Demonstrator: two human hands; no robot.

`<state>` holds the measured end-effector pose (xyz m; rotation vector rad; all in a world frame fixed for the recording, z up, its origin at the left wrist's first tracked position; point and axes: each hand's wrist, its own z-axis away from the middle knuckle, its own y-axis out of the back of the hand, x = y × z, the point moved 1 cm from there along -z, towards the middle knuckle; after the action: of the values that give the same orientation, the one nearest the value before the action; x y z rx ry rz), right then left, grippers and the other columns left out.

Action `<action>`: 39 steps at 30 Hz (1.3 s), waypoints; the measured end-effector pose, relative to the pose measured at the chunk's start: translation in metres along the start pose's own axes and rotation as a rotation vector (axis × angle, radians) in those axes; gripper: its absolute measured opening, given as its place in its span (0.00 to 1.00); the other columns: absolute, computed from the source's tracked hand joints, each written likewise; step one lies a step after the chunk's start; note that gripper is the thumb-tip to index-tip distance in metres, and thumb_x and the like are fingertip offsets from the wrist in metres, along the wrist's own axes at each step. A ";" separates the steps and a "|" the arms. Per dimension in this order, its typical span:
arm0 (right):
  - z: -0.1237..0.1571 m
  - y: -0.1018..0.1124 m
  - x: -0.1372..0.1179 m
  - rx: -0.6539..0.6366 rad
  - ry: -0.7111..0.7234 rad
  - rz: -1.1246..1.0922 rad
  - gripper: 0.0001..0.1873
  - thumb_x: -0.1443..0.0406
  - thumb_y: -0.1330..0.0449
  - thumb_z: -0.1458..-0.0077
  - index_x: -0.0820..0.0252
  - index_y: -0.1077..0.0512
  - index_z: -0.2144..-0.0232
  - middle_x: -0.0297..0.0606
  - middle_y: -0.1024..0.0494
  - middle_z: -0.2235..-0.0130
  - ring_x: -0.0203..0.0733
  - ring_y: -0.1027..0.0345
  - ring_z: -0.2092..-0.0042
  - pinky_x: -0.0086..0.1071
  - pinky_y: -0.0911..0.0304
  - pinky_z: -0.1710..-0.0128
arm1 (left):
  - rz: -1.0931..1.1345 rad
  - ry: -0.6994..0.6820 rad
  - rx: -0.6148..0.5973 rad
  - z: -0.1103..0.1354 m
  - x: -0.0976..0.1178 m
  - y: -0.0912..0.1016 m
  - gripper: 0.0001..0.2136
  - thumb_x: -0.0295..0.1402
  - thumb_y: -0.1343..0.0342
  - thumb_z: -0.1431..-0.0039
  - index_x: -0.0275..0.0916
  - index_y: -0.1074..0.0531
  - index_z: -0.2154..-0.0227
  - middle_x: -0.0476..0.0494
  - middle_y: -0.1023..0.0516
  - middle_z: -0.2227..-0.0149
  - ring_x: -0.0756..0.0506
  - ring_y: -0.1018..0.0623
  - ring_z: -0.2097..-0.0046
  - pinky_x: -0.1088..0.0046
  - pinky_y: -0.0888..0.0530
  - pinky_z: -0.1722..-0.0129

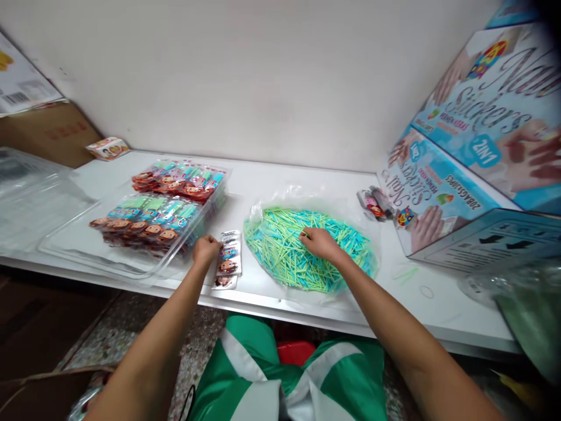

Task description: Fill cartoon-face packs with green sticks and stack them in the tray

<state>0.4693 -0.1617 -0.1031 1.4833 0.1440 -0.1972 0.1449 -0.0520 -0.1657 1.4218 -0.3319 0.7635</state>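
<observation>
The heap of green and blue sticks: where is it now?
Head view: the heap lies mid-table under the right hand, right of the sticker packets at the left hand.

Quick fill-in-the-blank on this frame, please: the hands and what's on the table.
1. The right hand rests on a pile of green and ____ sticks.
2. The left hand touches a small packet lying ____ of that pile.
3. The big boxes at the right read "Nail ____".
Missing: blue; left; Stickers.
</observation>
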 end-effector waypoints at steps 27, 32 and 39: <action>-0.031 0.024 0.016 -0.172 0.036 0.171 0.22 0.60 0.60 0.38 0.67 0.31 0.59 0.51 0.25 0.58 0.45 0.30 0.60 0.31 0.42 0.65 | 0.227 -0.340 0.228 0.043 0.037 0.034 0.10 0.33 0.56 0.45 0.37 0.37 0.62 0.43 0.23 0.70 0.44 0.24 0.68 0.70 0.31 0.66; -0.016 0.027 0.018 -0.085 0.082 0.129 0.17 0.62 0.59 0.38 0.66 0.34 0.61 0.49 0.25 0.60 0.43 0.32 0.62 0.30 0.44 0.65 | 0.669 -0.339 0.032 0.054 0.056 0.030 0.07 0.33 0.50 0.50 0.38 0.38 0.67 0.47 0.24 0.74 0.49 0.26 0.73 0.75 0.31 0.71; 0.014 0.034 0.001 -0.011 0.183 0.105 0.14 0.62 0.60 0.37 0.63 0.38 0.62 0.45 0.27 0.63 0.42 0.34 0.66 0.31 0.47 0.68 | 0.593 -0.523 0.098 0.084 0.110 0.020 0.12 0.35 0.52 0.44 0.37 0.34 0.59 0.44 0.22 0.66 0.48 0.23 0.67 0.73 0.29 0.66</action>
<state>0.4770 -0.1734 -0.0693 1.4929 0.2133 0.0249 0.2313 -0.1030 -0.0682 1.6247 -1.1711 0.8744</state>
